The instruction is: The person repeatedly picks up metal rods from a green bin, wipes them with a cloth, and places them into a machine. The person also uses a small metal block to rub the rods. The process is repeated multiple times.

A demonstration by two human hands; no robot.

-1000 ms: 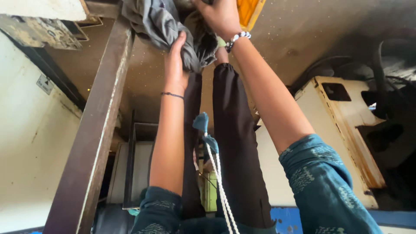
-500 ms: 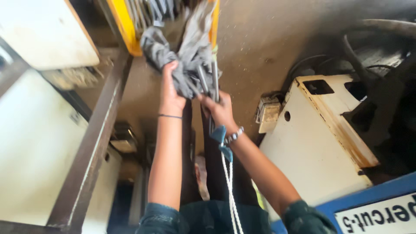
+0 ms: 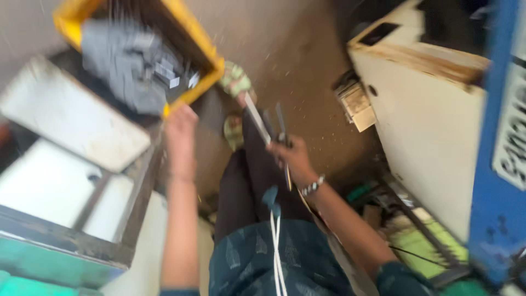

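Observation:
A grey bundle of cloth (image 3: pixel 129 66) lies inside a yellow crate (image 3: pixel 205 52) at the upper left. My left hand (image 3: pixel 181 123) reaches up just below the crate's near corner, apart from the cloth and holding nothing; blur hides its fingers. My right hand (image 3: pixel 293 156), with a beaded bracelet on its wrist, is closed around a dark pair of scissors (image 3: pixel 278 123) whose blades point away from me. A pale strip (image 3: pixel 255 115) runs beside the blades. Below me are my dark trousers and green sandals (image 3: pixel 235 81).
A white-topped bench with a dark metal frame (image 3: pixel 71 126) fills the left side. A cream metal cabinet (image 3: pixel 427 109) stands at the right with a blue panel (image 3: pixel 496 164) beyond it. Green clutter (image 3: pixel 416 241) lies at its foot. The floor is brown and dusty.
Both hands have let go of the grey cloth, which now sits in the yellow crate. My right hand has dropped lower and holds the scissors. The view has swung downward.

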